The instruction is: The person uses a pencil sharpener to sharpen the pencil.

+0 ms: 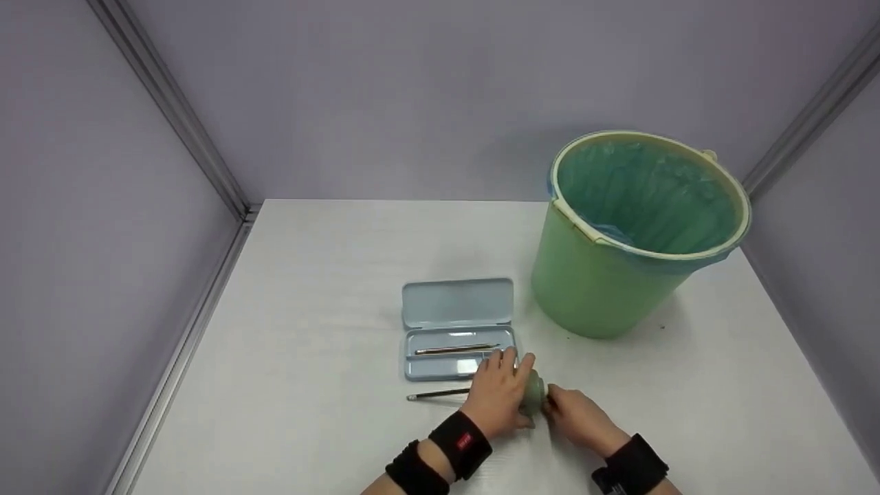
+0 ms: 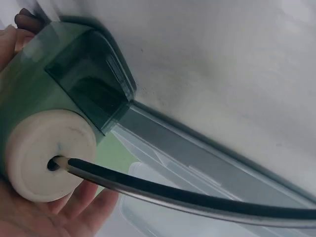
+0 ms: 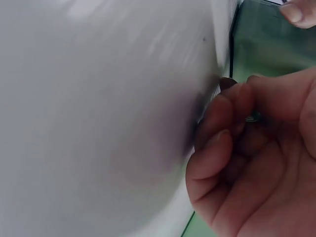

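A green pencil sharpener [image 2: 29, 94] with a cream round face and a dark see-through shavings drawer lies on the table. My left hand [image 1: 496, 393] grips its body, fingers over the far side and thumb on the near side. A dark pencil [image 1: 440, 394] has its bare wooden tip at the hole in the cream face, seen close in the left wrist view. On the sharpener's other end, my right hand [image 1: 581, 416] has its fingers curled and pinched at the crank side. Those fingers [image 3: 212, 153] largely hide the crank in the right wrist view.
Just beyond the left hand, a light blue pencil case [image 1: 457, 302] lies open, with pencils [image 1: 454, 349] in its tray. A green bin [image 1: 598, 289] lined with a bag stands at the back right. Grey walls [image 1: 412, 103] enclose the white table [image 1: 302, 309].
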The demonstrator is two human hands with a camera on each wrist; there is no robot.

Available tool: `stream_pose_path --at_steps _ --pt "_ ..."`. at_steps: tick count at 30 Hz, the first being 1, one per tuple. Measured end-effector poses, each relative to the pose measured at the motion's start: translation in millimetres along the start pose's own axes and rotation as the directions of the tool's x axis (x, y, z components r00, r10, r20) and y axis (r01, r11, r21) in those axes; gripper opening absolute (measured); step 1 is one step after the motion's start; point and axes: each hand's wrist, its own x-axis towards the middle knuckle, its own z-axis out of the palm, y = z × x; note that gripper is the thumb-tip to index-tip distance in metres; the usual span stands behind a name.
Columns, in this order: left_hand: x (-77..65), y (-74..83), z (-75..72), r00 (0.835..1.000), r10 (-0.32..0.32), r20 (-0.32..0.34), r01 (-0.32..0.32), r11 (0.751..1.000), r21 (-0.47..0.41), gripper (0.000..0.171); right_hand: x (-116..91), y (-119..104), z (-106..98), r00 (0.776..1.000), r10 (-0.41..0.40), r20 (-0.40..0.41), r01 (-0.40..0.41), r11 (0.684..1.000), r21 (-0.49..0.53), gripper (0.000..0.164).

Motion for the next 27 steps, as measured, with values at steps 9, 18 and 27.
stream_pose_path --at_steps 9,18,27 --pt "-27.9 -49.2 -19.8 0.995 -0.067 -0.080 0.034 0.935 -0.353 0.055 -3 -2 -2 0.998 -0.042 -0.047 0.041 0.999 -0.005 0.006" --pt "-65.9 -95.8 0.9 0.995 -0.104 -0.005 0.097 0.947 -0.307 0.019 -13 -28 -28 0.976 -0.155 -0.150 0.144 0.986 -0.081 0.067" --pt "-67.0 -98.5 15.7 0.987 -0.159 -0.031 0.152 0.973 -0.173 0.009 10 -62 -15 0.922 -0.368 -0.123 0.327 0.908 -0.263 0.087"
